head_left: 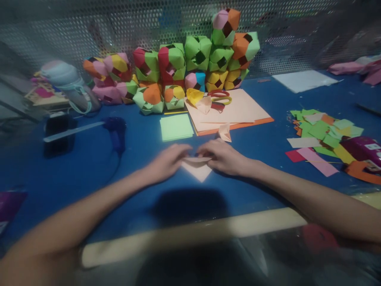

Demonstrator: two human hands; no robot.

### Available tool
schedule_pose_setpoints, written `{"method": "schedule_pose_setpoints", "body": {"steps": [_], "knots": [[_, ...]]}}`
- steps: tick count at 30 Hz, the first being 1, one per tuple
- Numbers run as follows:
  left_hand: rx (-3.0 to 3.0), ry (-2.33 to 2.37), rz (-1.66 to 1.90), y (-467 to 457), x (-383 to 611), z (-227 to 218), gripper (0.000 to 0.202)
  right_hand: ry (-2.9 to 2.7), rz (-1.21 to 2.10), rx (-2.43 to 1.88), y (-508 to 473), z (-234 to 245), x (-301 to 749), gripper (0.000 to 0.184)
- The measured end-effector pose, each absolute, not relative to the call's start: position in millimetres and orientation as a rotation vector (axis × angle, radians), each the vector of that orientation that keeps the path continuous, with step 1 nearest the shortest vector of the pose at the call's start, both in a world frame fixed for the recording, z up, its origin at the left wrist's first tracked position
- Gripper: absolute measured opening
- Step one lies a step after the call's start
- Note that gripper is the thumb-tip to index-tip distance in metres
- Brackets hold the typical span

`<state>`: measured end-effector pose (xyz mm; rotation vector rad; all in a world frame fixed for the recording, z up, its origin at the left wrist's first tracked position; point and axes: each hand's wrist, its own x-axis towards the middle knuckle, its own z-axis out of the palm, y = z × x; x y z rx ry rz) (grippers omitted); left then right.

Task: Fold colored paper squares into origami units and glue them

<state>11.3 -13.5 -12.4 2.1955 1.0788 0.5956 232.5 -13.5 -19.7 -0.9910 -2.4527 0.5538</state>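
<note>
A small peach paper (199,168), folded to a point toward me, lies on the blue tabletop between my hands. My left hand (171,159) grips its left corner with fingers curled. On the opposite corner, my right hand (223,157) pinches the paper between thumb and fingers. Just beyond my right hand stands a small folded peach piece (225,132). A stack of light green square sheets (176,127) sits past my left hand. Larger peach sheets (238,107) lie behind, with scissors (220,99) and a yellow and peach folded piece (199,99) on them.
Folded paper balls (172,63) in many colours are stacked against the perforated metal screen. To the left are a blue glue gun (115,131), a dark phone (59,135) and a bottle (70,85). Paper scraps (324,129) and a purple packet (361,151) lie right.
</note>
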Motion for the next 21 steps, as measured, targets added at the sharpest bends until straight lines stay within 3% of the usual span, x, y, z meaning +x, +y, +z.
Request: {"method": "schedule_pose_setpoints", "body": {"steps": [15, 21], "knots": [[2.78, 0.78, 0.072, -8, 5, 2, 0.029, -2.824, -0.04, -0.769, -16, -7, 238, 0.02], [2.908, 0.758, 0.006, -11, 3, 7, 0.028, -2.938, -0.083, -0.825, -19, 7, 246, 0.02]]}}
